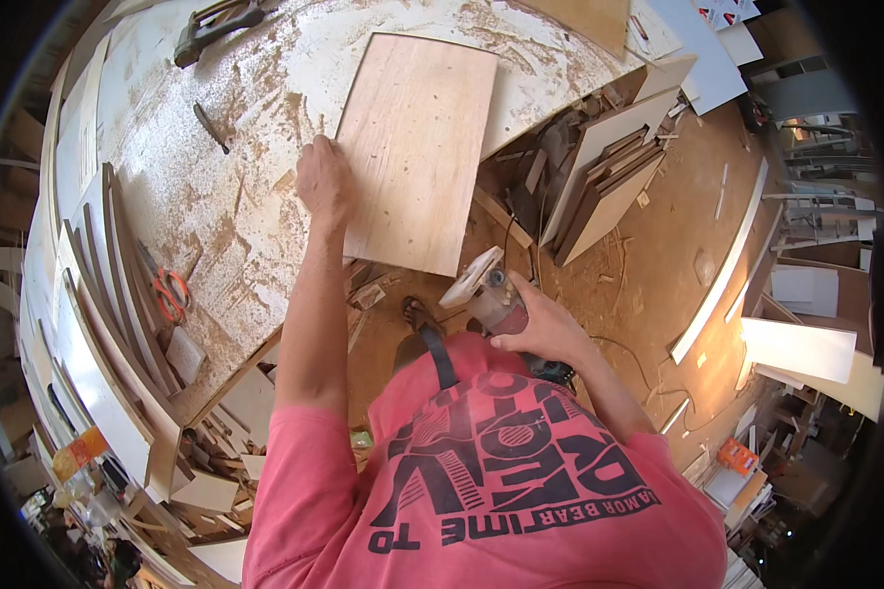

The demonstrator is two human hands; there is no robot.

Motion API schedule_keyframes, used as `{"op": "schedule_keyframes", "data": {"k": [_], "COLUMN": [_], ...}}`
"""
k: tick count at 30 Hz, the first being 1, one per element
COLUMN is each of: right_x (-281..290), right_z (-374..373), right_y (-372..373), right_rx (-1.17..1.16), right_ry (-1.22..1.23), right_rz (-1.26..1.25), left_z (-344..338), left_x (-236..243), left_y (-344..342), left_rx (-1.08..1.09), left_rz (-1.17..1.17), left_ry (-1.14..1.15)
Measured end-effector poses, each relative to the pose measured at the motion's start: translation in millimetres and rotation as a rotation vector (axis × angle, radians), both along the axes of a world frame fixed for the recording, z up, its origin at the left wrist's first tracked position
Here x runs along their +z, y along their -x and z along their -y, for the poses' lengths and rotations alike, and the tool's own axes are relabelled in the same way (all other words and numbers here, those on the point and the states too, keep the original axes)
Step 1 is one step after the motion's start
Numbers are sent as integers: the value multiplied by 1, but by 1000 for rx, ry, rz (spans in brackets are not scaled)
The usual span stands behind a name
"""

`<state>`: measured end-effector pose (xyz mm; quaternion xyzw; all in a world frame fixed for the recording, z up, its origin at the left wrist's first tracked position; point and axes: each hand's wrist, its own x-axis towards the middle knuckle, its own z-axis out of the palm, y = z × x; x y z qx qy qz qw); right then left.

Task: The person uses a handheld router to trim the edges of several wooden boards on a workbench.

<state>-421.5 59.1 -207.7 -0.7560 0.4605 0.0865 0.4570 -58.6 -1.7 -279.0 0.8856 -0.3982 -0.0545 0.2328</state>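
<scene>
A rectangular light-wood board (417,147) lies on the dusty white worktable (250,108), its near end jutting past the table edge. My left hand (326,185) is closed on the board's left edge, fingers bent and partly hidden. In my right hand (552,326) is a trim router (496,299) with a pale flat base and a see-through housing. It is held tilted close to my body, just off the board's near right corner and apart from it. Part of its body is hidden by my hand and pink shirt.
Orange-handled scissors (172,294) lie at the table's left, near several upright panels (108,334). A dark tool (216,31) sits at the far left. Stacked boards (609,191) lean under the table's right edge. A thin cable (624,348) and a long white strip (722,265) lie on the floor.
</scene>
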Motion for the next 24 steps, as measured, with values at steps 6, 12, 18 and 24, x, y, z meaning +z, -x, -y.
{"op": "schedule_keyframes", "data": {"k": [6, 12, 18, 24], "right_x": [22, 3, 2, 17], "right_z": [73, 154, 237, 275], "right_y": [50, 77, 60, 45], "right_rx": [-297, -255, -51, 66], "right_ry": [4, 72, 103, 40], "right_rz": [24, 107, 96, 28], "left_z": [-2, 3, 46, 113], "left_x": [19, 22, 16, -7], "left_y": [25, 67, 58, 96], "left_rx": [169, 189, -152, -335], "left_rz": [-289, -201, 237, 294], "left_ry": [-66, -68, 1, 32]}}
